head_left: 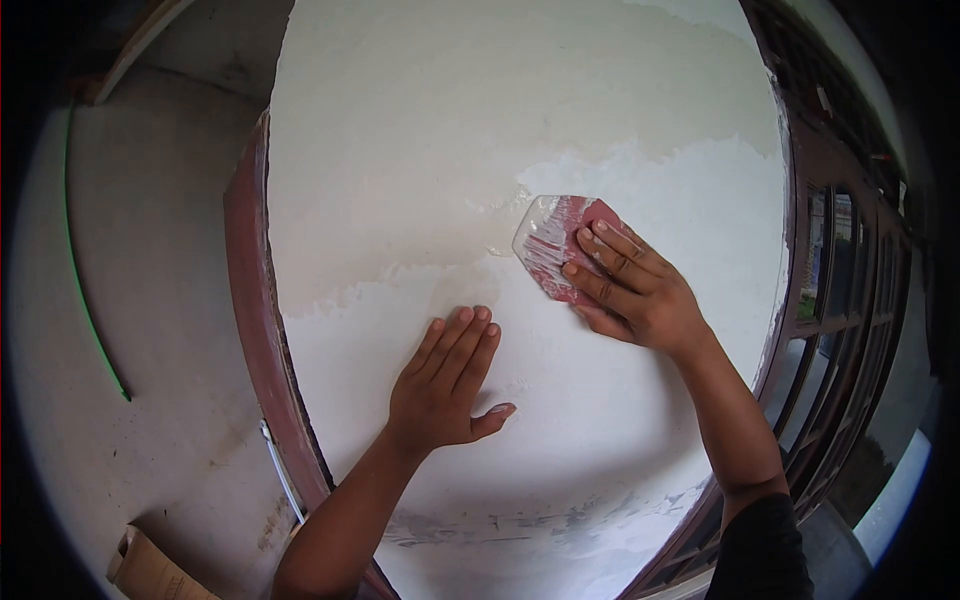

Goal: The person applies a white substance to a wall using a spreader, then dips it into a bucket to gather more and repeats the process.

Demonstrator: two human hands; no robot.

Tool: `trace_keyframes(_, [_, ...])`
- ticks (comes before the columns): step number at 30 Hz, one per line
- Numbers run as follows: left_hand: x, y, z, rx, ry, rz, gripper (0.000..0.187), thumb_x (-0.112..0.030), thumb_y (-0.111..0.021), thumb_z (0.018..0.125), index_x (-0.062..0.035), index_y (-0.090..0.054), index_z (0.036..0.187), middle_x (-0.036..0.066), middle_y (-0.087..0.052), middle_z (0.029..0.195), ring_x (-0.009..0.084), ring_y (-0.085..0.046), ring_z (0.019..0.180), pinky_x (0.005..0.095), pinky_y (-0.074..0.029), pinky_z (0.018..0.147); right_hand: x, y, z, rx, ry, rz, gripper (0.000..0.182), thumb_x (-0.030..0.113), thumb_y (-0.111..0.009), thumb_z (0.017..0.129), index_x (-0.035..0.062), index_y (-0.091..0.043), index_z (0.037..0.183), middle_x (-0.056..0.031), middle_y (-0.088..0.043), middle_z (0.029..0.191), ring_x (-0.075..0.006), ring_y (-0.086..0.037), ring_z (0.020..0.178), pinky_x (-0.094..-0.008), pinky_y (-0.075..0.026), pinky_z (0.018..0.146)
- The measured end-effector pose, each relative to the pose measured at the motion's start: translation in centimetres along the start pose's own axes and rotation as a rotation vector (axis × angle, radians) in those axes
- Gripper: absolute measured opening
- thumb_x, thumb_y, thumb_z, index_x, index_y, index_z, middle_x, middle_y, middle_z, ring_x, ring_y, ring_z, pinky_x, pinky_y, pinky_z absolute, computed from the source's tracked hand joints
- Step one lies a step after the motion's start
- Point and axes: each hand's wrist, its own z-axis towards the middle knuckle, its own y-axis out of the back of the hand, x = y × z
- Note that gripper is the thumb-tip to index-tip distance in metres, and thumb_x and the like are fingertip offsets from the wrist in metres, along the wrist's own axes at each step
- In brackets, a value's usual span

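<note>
A pale wall panel [400, 150] fills the middle of the view, with whiter, wet-looking filler over its lower part and right side. My right hand [640, 290] grips a red scraper [570, 245] smeared with white filler, its left edge against the panel. Part of the scraper is hidden under my fingers. My left hand [450, 380] lies flat on the white area to the lower left, thumb spread out, holding nothing. A small rough patch of filler [505, 210] shows just left of the scraper.
Dark red frame edging [260, 270] borders the panel on the left. Windows with dark frames [825, 270] stand at the right. A green line [80, 270] curves down the far left, above a cardboard box [155, 570]. A thin white strip [282, 470] leans near the left edging.
</note>
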Motion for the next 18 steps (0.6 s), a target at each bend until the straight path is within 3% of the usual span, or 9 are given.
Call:
trace_keyframes(4, [0.0, 0.0, -0.1, 0.014, -0.001, -0.011, 0.077, -0.056, -0.052, 0.096, 0.0050, -0.051, 0.143, 0.021, -0.051, 0.151, 0.0344, -0.042, 0.146, 0.0500, -0.029, 0.122, -0.1, 0.4, -0.4, -0.096, -0.040, 0.032, 0.042, 0.028, -0.084, 0.079, 0.0160, -0.076, 0.118, -0.0096, -0.064, 0.138, -0.0267, -0.057, 0.133, -0.0433, -0.048, 0.112])
trace_keyframes(8, [0.0, 0.0, -0.2, 0.009, -0.001, -0.017, 0.077, -0.056, -0.051, 0.096, 0.0050, -0.051, 0.143, 0.021, -0.051, 0.150, 0.0346, -0.042, 0.146, 0.0497, -0.029, 0.122, 1.0, -0.5, 2.4, -0.062, 0.007, 0.020, 0.042, 0.028, -0.083, 0.079, 0.0144, -0.076, 0.118, -0.0096, -0.066, 0.133, -0.0274, -0.056, 0.134, -0.0438, -0.047, 0.112])
trace_keyframes(11, [0.0, 0.1, -0.1, -0.002, 0.020, -0.007, 0.072, -0.056, -0.046, 0.099, 0.0019, -0.054, 0.141, 0.018, -0.053, 0.149, 0.0289, -0.043, 0.145, 0.0450, -0.027, 0.124, 0.5, -0.7, 1.1, -0.053, 0.001, 0.004, 0.042, 0.026, -0.083, 0.079, 0.0149, -0.076, 0.119, -0.0096, -0.066, 0.135, -0.0273, -0.056, 0.133, -0.0443, -0.047, 0.112])
trace_keyframes(13, [0.0, -0.2, -0.1, 0.013, -0.006, -0.012, 0.077, -0.056, -0.051, 0.096, 0.0046, -0.050, 0.144, 0.021, -0.050, 0.151, 0.0346, -0.042, 0.146, 0.0495, -0.029, 0.122, 0.0, -0.2, -0.7, -0.070, -0.033, 0.003, 0.042, 0.025, -0.083, 0.079, 0.0149, -0.076, 0.119, -0.0095, -0.066, 0.135, -0.0272, -0.057, 0.133, -0.0445, -0.048, 0.112])
trace_keyframes(18, [0.0, 0.0, -0.2, 0.021, -0.003, -0.012, 0.077, -0.056, -0.050, 0.096, 0.0047, -0.050, 0.144, 0.021, -0.050, 0.151, 0.0344, -0.042, 0.146, 0.0496, -0.029, 0.122, 0.8, -0.3, 1.0, -0.108, -0.031, 0.050, 0.044, 0.025, -0.082, 0.078, 0.0158, -0.075, 0.120, -0.0085, -0.064, 0.138, -0.0265, -0.056, 0.134, -0.0448, -0.047, 0.113])
